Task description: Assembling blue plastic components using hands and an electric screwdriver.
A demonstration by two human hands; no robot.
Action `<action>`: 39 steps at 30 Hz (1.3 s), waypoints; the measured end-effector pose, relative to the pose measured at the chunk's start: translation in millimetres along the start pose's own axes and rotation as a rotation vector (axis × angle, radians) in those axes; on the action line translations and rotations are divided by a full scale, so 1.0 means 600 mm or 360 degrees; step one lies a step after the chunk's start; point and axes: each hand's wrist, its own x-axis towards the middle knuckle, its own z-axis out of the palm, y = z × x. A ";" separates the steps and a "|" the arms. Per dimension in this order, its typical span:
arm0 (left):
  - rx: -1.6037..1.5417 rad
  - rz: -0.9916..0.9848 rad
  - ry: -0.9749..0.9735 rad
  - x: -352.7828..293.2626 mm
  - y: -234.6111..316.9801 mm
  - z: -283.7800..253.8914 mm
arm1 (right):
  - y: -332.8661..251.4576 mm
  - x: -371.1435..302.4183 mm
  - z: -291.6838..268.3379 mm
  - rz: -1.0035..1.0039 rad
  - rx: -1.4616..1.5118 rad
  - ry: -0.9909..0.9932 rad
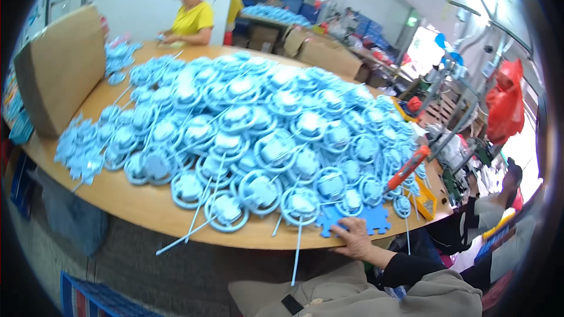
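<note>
My right hand [355, 238] rests at the near edge of the table, its fingers spread and touching a blue foam mat [370, 221] with a jigsaw-cut edge. It appears to hold nothing. Just beyond it spreads a big heap of light-blue plastic parts [276, 149], round rings with flat centres and thin sticks. One ringed part [226, 210] lies at the front of the heap, its stick poking past the table edge. A tool with a red-orange handle [411, 167] leans on the right side of the heap. My left hand is out of view.
The wooden table [138, 208] curves across the view. A cardboard sheet [59, 70] stands at its left end. Beyond the heap a person in a yellow shirt [192, 17] works at the far side. A yellow piece [426, 199] lies right; a red bag [506, 103] hangs farther right.
</note>
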 end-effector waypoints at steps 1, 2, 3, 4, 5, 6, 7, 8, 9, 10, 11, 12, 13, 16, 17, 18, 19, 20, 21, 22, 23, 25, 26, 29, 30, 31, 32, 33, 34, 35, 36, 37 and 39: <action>0.0019 -0.0314 -0.0064 0.013 0.071 0.021 | 0.001 -0.002 -0.011 -0.0020 -0.0022 -0.0029; 0.0004 -0.0265 -0.0075 0.039 0.082 0.042 | 0.001 -0.002 -0.012 0.0016 -0.0033 0.0007; 0.0133 -0.0131 -0.0123 0.073 0.093 0.074 | 0.004 0.001 -0.009 -0.0007 -0.0008 0.0046; 0.0269 -0.0003 -0.0175 0.108 0.099 0.111 | 0.005 -0.005 -0.012 -0.0029 0.0012 0.0073; 0.0215 -0.0046 -0.0228 0.145 0.103 0.162 | 0.006 -0.007 -0.014 -0.0015 0.0016 0.0096; 0.0161 -0.0088 -0.0287 0.171 0.115 0.201 | 0.008 -0.008 -0.016 -0.0005 0.0007 0.0070; -0.0118 0.0095 -0.0247 0.083 0.226 0.208 | 0.012 0.000 -0.015 -0.0010 -0.0006 0.0040; -0.0220 0.0100 -0.0332 0.102 0.230 0.271 | 0.014 0.002 -0.013 -0.0008 -0.0011 0.0058; -0.0232 0.0114 -0.0333 0.131 0.221 0.299 | 0.016 -0.003 -0.012 -0.0019 -0.0026 0.0051; -0.0198 0.0208 -0.0381 0.115 0.258 0.328 | 0.016 -0.007 -0.010 -0.0026 -0.0043 0.0042; -0.0165 0.0304 -0.0435 0.110 0.277 0.357 | 0.017 -0.007 -0.012 -0.0013 -0.0057 0.0055; -0.0129 0.0403 -0.0493 0.101 0.297 0.387 | 0.015 -0.007 -0.012 -0.0029 -0.0023 0.0056; -0.0090 0.0505 -0.0556 0.090 0.316 0.418 | 0.013 -0.006 -0.012 -0.0039 0.0008 0.0056; 0.0065 0.0864 -0.0815 0.015 0.382 0.527 | 0.014 -0.002 -0.011 -0.0023 0.0041 0.0070; 0.0143 0.1029 -0.0929 -0.019 0.409 0.557 | 0.015 -0.012 -0.011 -0.0009 0.0093 0.0083; 0.0221 0.1192 -0.1034 -0.047 0.435 0.584 | 0.017 -0.017 -0.014 0.0007 0.0095 0.0093; 0.0309 0.1366 -0.1137 -0.069 0.460 0.607 | 0.015 -0.023 -0.012 0.0034 0.0103 0.0108; 0.0396 0.1554 -0.1235 -0.093 0.492 0.633 | 0.017 -0.028 0.002 0.0024 0.0148 0.0148; 0.0473 0.1745 -0.1344 -0.134 0.524 0.666 | 0.026 -0.028 0.008 0.0017 0.0176 0.0186; 0.0549 0.1925 -0.1455 -0.185 0.544 0.695 | 0.028 -0.020 0.009 -0.0023 0.0209 0.0232; 0.0633 0.2097 -0.1565 -0.233 0.548 0.715 | 0.025 -0.013 0.011 -0.0066 0.0249 0.0272; 0.0794 0.2393 -0.1752 -0.315 0.535 0.735 | 0.024 -0.005 0.003 -0.0061 0.0319 0.0244; 0.0862 0.2513 -0.1809 -0.340 0.528 0.739 | 0.024 -0.010 -0.002 -0.0013 0.0321 0.0253; 0.1036 0.2694 -0.1855 -0.374 0.501 0.721 | 0.031 -0.001 0.004 -0.0072 0.0437 0.0178; 0.1089 0.2693 -0.1827 -0.365 0.490 0.709 | 0.037 -0.009 0.012 -0.0040 0.0401 0.0223; 0.1144 0.2647 -0.1767 -0.336 0.478 0.686 | 0.030 -0.007 0.023 -0.0057 0.0390 0.0270; 0.1168 0.2570 -0.1666 -0.300 0.478 0.667 | 0.033 -0.005 0.009 -0.0050 0.0310 0.0190; 0.1197 0.2475 -0.1561 -0.263 0.474 0.645 | 0.030 -0.015 0.014 -0.0002 0.0262 0.0181; 0.1225 0.2354 -0.1431 -0.215 0.465 0.613 | 0.025 -0.016 0.011 0.0044 0.0203 0.0157; 0.1258 0.2216 -0.1317 -0.182 0.443 0.574 | 0.024 -0.015 -0.002 0.0032 0.0203 0.0184; 0.1284 0.2104 -0.1244 -0.165 0.423 0.546 | 0.024 -0.014 -0.016 0.0021 0.0091 0.0150; 0.1309 0.2027 -0.1193 -0.149 0.411 0.530 | 0.027 -0.005 -0.013 -0.0009 0.0131 0.0206; 0.1301 0.2008 -0.1156 -0.144 0.439 0.537 | 0.019 -0.015 -0.025 -0.0038 0.0097 0.0240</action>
